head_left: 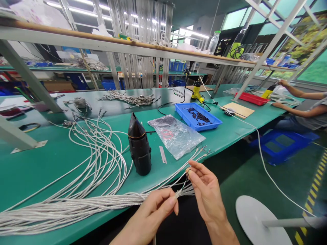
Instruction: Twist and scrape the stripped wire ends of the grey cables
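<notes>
My left hand (pixel 159 209) pinches a white braided cable (pixel 178 193) close to its end, where thin wires stick out. Just to the right, my right hand (pixel 205 185) has thumb and forefinger closed on a small dark piece (pixel 188 173) at the tip of those wires; its exact shape is mostly hidden by the fingers. Beneath and left of both hands, a thick bundle of similar cables (pixel 76 212) runs along the table's front edge. A black cylindrical holder with a pointed top (pixel 140 149) stands upright beyond my left hand.
A blue tray (pixel 217 124) holds many small black pieces. Near it lie a clear plastic bag (pixel 184 141), a small metal strip (pixel 162 154) and a yellow heat gun (pixel 196 92). At right, another person's arms (pixel 301 97) work by a red tray (pixel 251 99). A white round base (pixel 258 221) stands below.
</notes>
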Demonstrator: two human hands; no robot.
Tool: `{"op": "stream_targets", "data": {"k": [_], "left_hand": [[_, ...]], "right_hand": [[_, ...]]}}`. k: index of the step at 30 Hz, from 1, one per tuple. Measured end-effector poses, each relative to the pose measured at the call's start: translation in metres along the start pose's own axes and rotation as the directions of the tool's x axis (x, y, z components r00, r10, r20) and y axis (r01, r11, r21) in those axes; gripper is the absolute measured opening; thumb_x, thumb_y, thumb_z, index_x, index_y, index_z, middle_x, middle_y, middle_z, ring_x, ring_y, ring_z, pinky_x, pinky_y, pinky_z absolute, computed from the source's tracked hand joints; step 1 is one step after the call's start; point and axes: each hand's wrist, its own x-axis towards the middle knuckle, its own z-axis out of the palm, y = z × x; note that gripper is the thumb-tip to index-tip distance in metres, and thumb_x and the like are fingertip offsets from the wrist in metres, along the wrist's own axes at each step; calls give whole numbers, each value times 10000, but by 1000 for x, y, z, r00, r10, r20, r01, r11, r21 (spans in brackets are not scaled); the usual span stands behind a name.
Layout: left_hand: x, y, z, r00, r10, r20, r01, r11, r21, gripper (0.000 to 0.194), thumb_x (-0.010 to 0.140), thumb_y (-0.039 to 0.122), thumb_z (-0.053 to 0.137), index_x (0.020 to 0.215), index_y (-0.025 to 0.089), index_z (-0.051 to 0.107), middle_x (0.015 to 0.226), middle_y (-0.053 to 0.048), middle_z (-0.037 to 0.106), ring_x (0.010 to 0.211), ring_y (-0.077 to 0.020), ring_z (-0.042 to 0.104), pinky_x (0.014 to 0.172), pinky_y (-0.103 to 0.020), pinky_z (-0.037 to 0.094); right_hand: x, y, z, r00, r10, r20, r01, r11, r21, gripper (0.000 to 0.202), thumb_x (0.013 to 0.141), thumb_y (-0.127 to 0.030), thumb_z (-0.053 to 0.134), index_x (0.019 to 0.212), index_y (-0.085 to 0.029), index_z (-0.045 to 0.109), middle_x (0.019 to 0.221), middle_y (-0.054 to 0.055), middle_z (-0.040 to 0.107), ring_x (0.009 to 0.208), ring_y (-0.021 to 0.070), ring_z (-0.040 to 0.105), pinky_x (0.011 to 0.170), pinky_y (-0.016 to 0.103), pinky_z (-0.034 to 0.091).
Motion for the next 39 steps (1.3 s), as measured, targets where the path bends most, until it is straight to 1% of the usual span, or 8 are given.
{"op": "stream_targets", "data": {"k": [6, 12, 17, 20, 23, 26, 33, 39], "left_hand": [[-3, -1, 2, 994, -84, -63, 76, 991, -114, 411, 962, 544, 407, 799, 183, 517, 775, 33, 398, 654, -109, 325, 545, -205, 259], [-3, 2, 1, 998, -29, -55, 19, 985, -173, 394, 961, 508, 443, 770, 171, 516, 731, 40, 384, 615, -101, 293, 540, -209, 242], [-4, -3, -1, 993, 18, -117, -24, 998, -57, 377, 949, 482, 479, 780, 170, 603, 726, 24, 458, 610, -112, 334, 535, -220, 250], [-4, -5, -1, 987, 32, -158, -32, 999, 2, 350, 932, 464, 515, 788, 177, 652, 781, 5, 537, 673, -130, 408, 591, -225, 297], [-4, -4, -1, 981, 29, -194, -22, 999, 34, 334, 922, 448, 533, 786, 181, 679, 802, -5, 575, 727, -148, 450, 645, -235, 322], [-4, -2, -1, 981, 35, -190, -30, 999, 31, 339, 921, 447, 534, 773, 179, 681, 769, 0, 571, 713, -146, 454, 661, -241, 327], [-5, -4, -1, 980, 35, -195, -27, 999, 42, 335, 929, 454, 528, 796, 192, 690, 793, 2, 585, 729, -147, 458, 661, -243, 321], [-5, 0, -1, 982, 30, -187, -24, 999, 31, 340, 938, 459, 529, 790, 195, 684, 788, 15, 577, 739, -139, 464, 700, -239, 332]], "right_hand": [[-1, -1, 2, 999, 29, -47, -27, 999, 44, 370, 593, -301, 916, 915, -191, 772, 829, 35, 726, 776, 118, 642, 740, 181, 532], [-1, -3, 4, 997, 79, -13, -78, 995, 56, 283, 585, -317, 915, 776, -178, 761, 750, 34, 711, 701, 125, 639, 681, 206, 536], [-2, -5, 3, 998, 54, 44, -56, 998, 24, 260, 602, -306, 903, 777, -179, 760, 761, 33, 702, 721, 132, 629, 721, 219, 527], [-2, -6, 3, 993, 68, 92, -71, 997, 26, 245, 638, -329, 883, 784, -179, 754, 737, 26, 682, 695, 117, 598, 685, 203, 507], [-1, -7, 2, 990, 74, 122, -77, 997, 23, 236, 647, -340, 880, 719, -174, 728, 686, 7, 640, 662, 99, 555, 655, 179, 482], [-1, -7, 2, 988, 60, 143, -64, 998, 22, 252, 637, -347, 884, 667, -176, 702, 658, -6, 602, 659, 100, 525, 652, 179, 465], [-8, -2, 2, 978, 93, 188, -92, 996, -15, 224, 636, -338, 882, 724, -194, 733, 709, -5, 619, 727, 118, 538, 730, 196, 459], [-16, 10, 6, 965, 131, 228, -125, 991, -42, 214, 660, -334, 871, 755, -197, 736, 724, -8, 627, 702, 110, 533, 678, 192, 452]]}}
